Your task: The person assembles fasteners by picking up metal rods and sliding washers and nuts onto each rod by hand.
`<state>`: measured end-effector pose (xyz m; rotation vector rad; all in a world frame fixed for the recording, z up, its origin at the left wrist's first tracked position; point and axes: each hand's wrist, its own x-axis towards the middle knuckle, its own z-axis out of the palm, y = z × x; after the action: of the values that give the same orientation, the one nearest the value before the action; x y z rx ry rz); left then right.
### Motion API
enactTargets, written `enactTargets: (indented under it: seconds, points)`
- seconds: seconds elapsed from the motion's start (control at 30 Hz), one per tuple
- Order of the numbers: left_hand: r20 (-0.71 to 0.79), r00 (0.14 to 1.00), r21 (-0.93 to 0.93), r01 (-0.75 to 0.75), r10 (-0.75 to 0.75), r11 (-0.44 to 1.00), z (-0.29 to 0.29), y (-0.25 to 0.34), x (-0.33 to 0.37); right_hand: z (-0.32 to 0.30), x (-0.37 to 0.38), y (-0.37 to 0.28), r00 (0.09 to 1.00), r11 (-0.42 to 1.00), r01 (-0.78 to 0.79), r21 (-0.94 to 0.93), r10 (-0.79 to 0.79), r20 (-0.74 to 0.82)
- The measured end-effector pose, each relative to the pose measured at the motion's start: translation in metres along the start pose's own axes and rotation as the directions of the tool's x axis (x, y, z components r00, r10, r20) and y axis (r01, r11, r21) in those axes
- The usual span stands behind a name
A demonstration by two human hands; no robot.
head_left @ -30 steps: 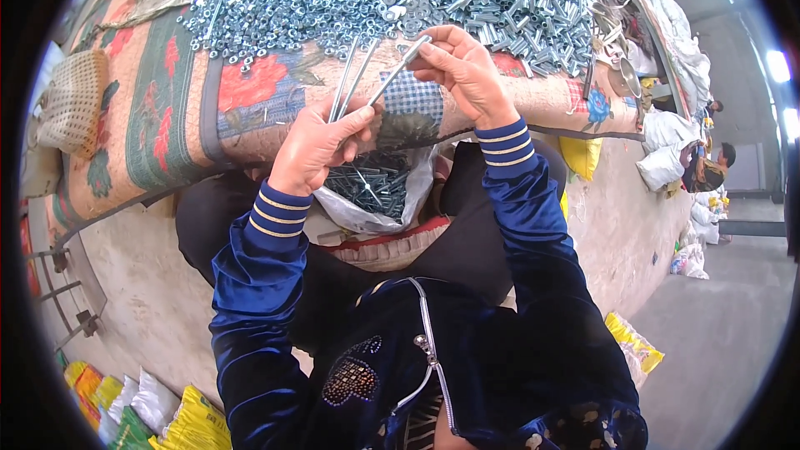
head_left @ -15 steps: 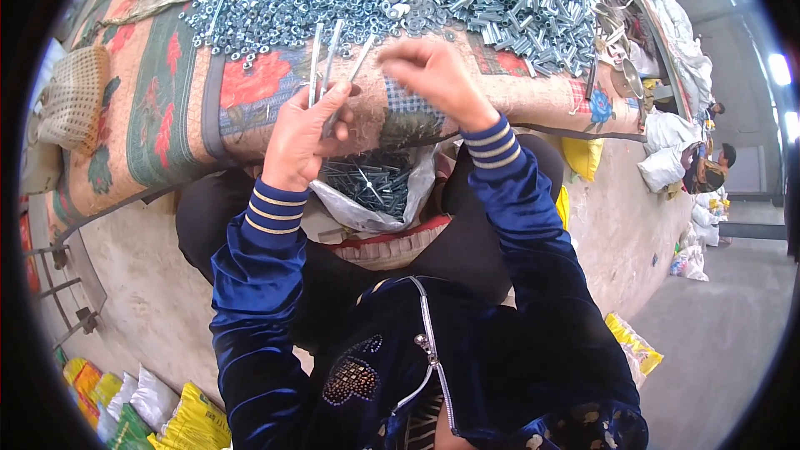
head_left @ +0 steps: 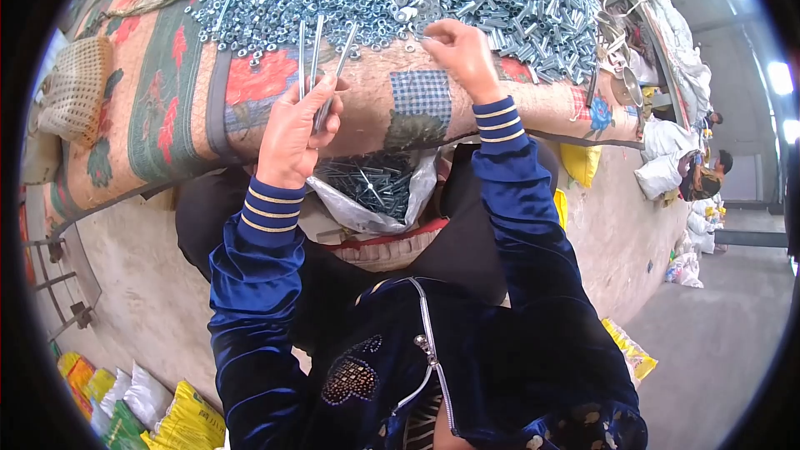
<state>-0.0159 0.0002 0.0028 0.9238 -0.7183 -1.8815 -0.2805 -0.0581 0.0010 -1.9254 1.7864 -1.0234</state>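
My left hand (head_left: 292, 137) is closed around three thin, shiny metal rods (head_left: 316, 54), which stick up from its fingers and fan slightly apart. Their lower ends are hidden in the palm. To the right, my right hand (head_left: 467, 58) hovers at the near edge of the pile, thumb and forefinger pinched together by the flat washers (head_left: 408, 2). Whatever may be between those fingertips is too small to make out. Beyond the left hand lie heaped hex nuts (head_left: 275, 8), and past the right hand a heap of short metal sleeves (head_left: 525, 12).
A patterned quilt (head_left: 192, 108) covers the work surface. Between my knees sits an open white bag (head_left: 362, 218) of dark metal bolts (head_left: 367, 183). A woven basket (head_left: 77, 87) stands at the left edge. Several sacks (head_left: 667, 158) and another person (head_left: 707, 179) are at the right.
My right hand has moved right and away from the rods to the washers. My left hand has shifted slightly left and down, still gripping the rods, which now stand more upright.
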Motion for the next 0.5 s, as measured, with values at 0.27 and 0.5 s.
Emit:
enactTargets:
  seconds: [0.27,0.5]
  points:
    - [-0.021,1.000,0.009,-0.012,0.012,1.000,-0.002,-0.002,0.001,0.019,-0.004,-0.021,0.990,0.955,0.140,-0.261,-0.141,0.015]
    - [-0.020,0.997,0.177,0.075,-0.073,0.981,0.007,-0.004,-0.002,0.007,-0.009,-0.046,0.951,0.683,-0.248,0.687,0.035,0.308]
